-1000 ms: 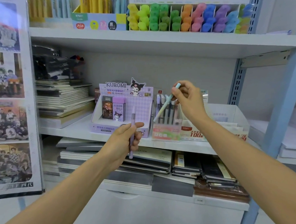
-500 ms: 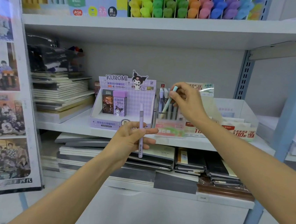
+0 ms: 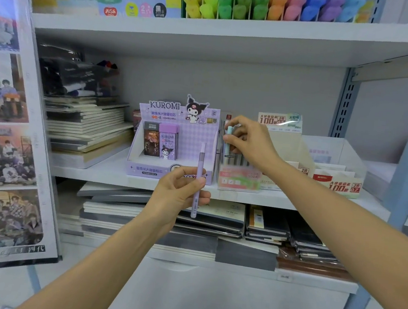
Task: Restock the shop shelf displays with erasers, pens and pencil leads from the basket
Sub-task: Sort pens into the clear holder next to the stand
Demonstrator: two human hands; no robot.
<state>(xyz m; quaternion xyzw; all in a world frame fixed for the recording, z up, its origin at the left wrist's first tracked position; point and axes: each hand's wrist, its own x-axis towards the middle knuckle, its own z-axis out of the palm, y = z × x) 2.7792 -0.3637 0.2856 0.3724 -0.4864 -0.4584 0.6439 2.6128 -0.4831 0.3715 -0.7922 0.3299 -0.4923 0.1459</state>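
gripping, right hand (image 3: 252, 144): fingers and thumb pinch the upper end of a pale blue pen (image 3: 228, 141); its lower end is already down among the upright pens in the display.
gripping, left hand (image 3: 179, 192): thumb and fingers close round the middle of a lilac pen (image 3: 198, 179), held upright in front of the shelf edge.
key relation: the pen display box (image 3: 239, 180), pink-fronted, stands up and to the right of the left hand and directly under the right hand. the lilac pen's long axis is near vertical, as the racked pens stand, so by my reading it wants carrying across, not turning.
nearer hand: the right hand is at the box; the left hand is lower and closer to the person, in front of the kuromi lead display (image 3: 170, 173).
step, judged: seating the pale blue pen; the lilac pen looks to be next in line.
risk, judged: the racked pens stand close together, so a slanted entry could jam or tip neighbours.
other task stock: two lead cases (image 3: 161, 141) stand at the left of the kuromi lead display.
basket: not in view.
middle shelf (image 3: 95, 173): carries both displays just beside each other, a notebook stack (image 3: 87, 127) to the left and a white lead carton (image 3: 338, 186) to the right.
upper shelf: coloured highlighters (image 3: 239, 4) in rows.
below: flat notebooks (image 3: 266, 223) in piles.
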